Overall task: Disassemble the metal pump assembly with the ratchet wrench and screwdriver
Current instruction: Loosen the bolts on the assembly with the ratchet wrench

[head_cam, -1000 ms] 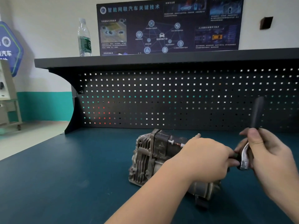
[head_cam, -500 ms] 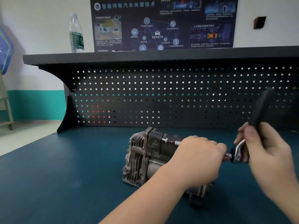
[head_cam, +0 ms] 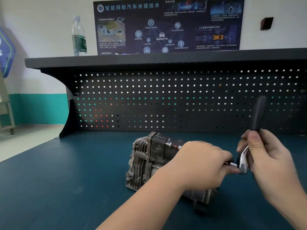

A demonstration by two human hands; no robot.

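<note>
The grey ribbed metal pump assembly (head_cam: 146, 161) lies on the dark teal bench top (head_cam: 66, 180), a long bolt sticking out of its upper side. My left hand (head_cam: 199, 165) covers the pump's right part, fingers curled round the extension bar that runs from the pump to the ratchet head. My right hand (head_cam: 265, 156) grips the ratchet wrench (head_cam: 256, 120) at the lower end of its black handle. The handle points up and the silver head (head_cam: 243, 161) sits just right of my left hand. No screwdriver is in view.
A black pegboard back panel (head_cam: 166, 100) with a shelf (head_cam: 149, 59) rises behind the bench. A water bottle (head_cam: 79, 37) stands on the shelf at the left, in front of a dark poster (head_cam: 167, 25). Floor and a teal-striped wall lie to the left.
The ratchet handle has swung a little right and then back to nearly upright. My left hand stayed on the extension bar. The camera shifted slightly.
</note>
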